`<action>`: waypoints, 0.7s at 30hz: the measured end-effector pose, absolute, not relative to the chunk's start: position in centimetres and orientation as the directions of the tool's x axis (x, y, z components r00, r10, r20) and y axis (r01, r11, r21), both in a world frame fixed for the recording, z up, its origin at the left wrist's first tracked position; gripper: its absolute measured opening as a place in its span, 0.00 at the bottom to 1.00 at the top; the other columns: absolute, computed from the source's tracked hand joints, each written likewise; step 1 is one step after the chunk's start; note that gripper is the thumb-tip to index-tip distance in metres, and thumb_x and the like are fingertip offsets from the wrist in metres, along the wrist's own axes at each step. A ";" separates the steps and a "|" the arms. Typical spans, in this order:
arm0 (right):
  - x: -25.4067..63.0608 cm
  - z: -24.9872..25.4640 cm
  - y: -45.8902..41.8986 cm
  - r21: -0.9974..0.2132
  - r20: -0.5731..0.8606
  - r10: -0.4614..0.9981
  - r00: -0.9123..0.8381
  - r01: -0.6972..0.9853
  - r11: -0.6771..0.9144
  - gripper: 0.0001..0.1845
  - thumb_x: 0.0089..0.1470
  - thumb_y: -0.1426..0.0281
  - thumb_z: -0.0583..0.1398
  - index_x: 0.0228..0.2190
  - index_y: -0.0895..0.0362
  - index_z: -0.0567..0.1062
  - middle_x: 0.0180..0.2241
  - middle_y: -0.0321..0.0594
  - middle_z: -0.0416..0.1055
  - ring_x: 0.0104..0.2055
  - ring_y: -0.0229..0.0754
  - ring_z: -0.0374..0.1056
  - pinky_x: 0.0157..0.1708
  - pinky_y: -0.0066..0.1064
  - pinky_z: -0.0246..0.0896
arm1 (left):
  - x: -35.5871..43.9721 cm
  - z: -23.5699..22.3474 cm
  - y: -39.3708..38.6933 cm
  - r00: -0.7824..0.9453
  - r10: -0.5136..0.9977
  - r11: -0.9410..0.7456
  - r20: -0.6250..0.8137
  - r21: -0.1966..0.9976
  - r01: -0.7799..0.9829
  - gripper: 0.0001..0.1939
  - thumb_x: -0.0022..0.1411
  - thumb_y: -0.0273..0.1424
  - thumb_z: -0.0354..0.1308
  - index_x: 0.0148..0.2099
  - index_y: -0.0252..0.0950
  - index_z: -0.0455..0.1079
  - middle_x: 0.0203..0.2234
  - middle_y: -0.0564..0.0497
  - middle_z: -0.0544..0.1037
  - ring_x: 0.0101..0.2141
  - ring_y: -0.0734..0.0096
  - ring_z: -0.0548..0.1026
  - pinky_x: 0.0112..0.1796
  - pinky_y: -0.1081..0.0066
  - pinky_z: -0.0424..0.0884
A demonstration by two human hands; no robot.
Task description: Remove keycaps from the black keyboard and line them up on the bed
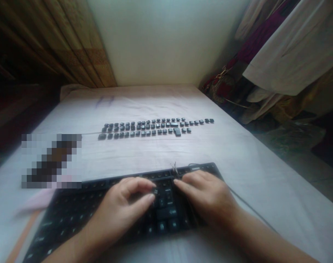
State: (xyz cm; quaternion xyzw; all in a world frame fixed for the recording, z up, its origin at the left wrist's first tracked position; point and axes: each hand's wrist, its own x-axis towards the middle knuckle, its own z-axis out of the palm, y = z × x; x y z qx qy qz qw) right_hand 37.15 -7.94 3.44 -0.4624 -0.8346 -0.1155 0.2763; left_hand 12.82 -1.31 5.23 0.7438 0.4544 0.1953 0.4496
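A black keyboard [100, 182] lies at an angle in front of me, with keycaps on some parts and bare key sockets along its upper rows. Over its right half, my left hand [119, 208] is closed in a pinch, thumb and forefinger on either side of a small black keycap [155, 191] close to the board. My right hand [207, 190] is curled shut near the keyboard's upper right part. A thin frayed tuft of strands [174, 168] sticks up by its fingertips, and more thin strands show below the hand; the gripped part is hidden.
Removed black keycaps [143, 133] lie in rows on the pale bedsheet [144, 153] beyond the keyboard. A blurred-out dark object [53, 159] and pink cloth [40, 199] are at left. A cable [254, 210] runs off right. Clothes [295, 54] hang at upper right.
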 end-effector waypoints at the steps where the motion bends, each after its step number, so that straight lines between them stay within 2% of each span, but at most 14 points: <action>1: 37.2 3.5 -8.0 -0.068 0.565 0.714 -0.413 0.839 0.539 0.14 0.64 0.76 0.53 0.39 0.61 0.79 0.32 0.47 0.78 0.30 0.44 0.71 0.29 0.36 0.70 | 12.8 5.3 -1.3 0.513 0.850 -0.180 -0.119 0.850 0.495 0.09 0.59 0.38 0.61 0.39 0.43 0.78 0.34 0.52 0.83 0.37 0.63 0.80 0.45 0.62 0.75; 10: 37.0 3.5 -7.9 -0.098 0.601 0.729 -0.327 0.875 0.473 0.12 0.62 0.77 0.55 0.38 0.59 0.79 0.32 0.45 0.78 0.30 0.43 0.72 0.30 0.35 0.70 | 12.7 5.2 -1.3 0.517 0.848 -0.177 -0.118 0.857 0.484 0.09 0.58 0.38 0.61 0.40 0.42 0.78 0.34 0.52 0.83 0.36 0.63 0.80 0.46 0.60 0.75; 16: 35.6 5.1 -7.8 -0.284 0.614 0.734 -0.290 0.786 0.549 0.11 0.62 0.75 0.55 0.42 0.60 0.77 0.35 0.46 0.79 0.34 0.44 0.75 0.33 0.35 0.72 | 12.7 5.2 -1.3 0.523 0.844 -0.171 -0.113 0.869 0.465 0.10 0.59 0.38 0.61 0.40 0.42 0.78 0.34 0.52 0.83 0.37 0.62 0.80 0.46 0.61 0.74; 21: 33.9 5.6 -7.2 -0.338 0.582 0.754 -0.305 0.753 0.565 0.11 0.62 0.68 0.58 0.42 0.60 0.78 0.36 0.49 0.80 0.33 0.45 0.76 0.33 0.36 0.73 | 12.6 5.1 -1.3 0.534 0.841 -0.182 -0.087 0.884 0.431 0.09 0.59 0.37 0.60 0.40 0.41 0.77 0.34 0.52 0.83 0.38 0.62 0.80 0.45 0.63 0.75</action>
